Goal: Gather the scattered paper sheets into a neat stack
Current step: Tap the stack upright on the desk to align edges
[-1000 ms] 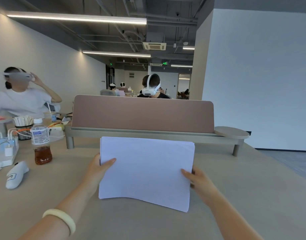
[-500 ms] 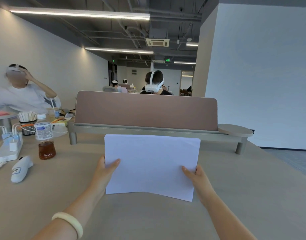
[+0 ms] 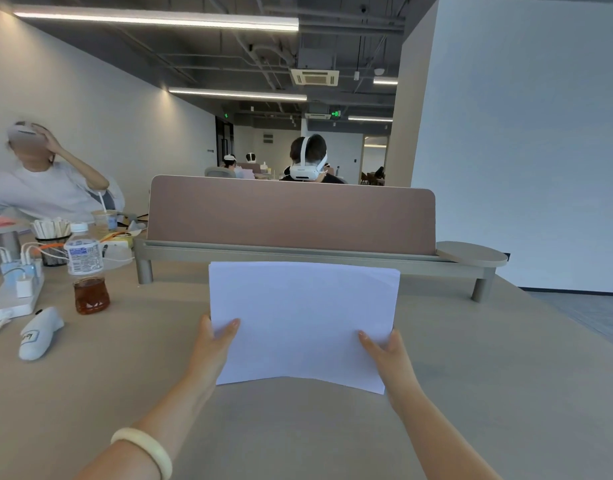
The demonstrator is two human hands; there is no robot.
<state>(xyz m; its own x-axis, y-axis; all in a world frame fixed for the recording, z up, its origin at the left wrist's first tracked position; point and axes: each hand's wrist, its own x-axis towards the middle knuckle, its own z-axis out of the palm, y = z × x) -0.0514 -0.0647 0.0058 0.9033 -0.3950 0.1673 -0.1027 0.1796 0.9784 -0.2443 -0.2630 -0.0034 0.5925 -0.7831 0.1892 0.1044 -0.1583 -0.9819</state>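
Paper (image 3: 303, 320) between fingers (image 3: 228, 329) (upright)

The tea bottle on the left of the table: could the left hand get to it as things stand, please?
Probably yes, but not at once. The left hand is gripping the paper stack together with the right hand. The bare table between it and the tea bottle leaves the way free once it lets go.

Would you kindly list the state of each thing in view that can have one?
Paper stack: upright, held at both sides, bottom edge bowed.
Left hand: shut on the stack's left edge.
Right hand: shut on the stack's right edge.
Bottle: upright, capped, about a third full of brown liquid.
Cup: upright, straw in.
Power strip: chargers plugged in.
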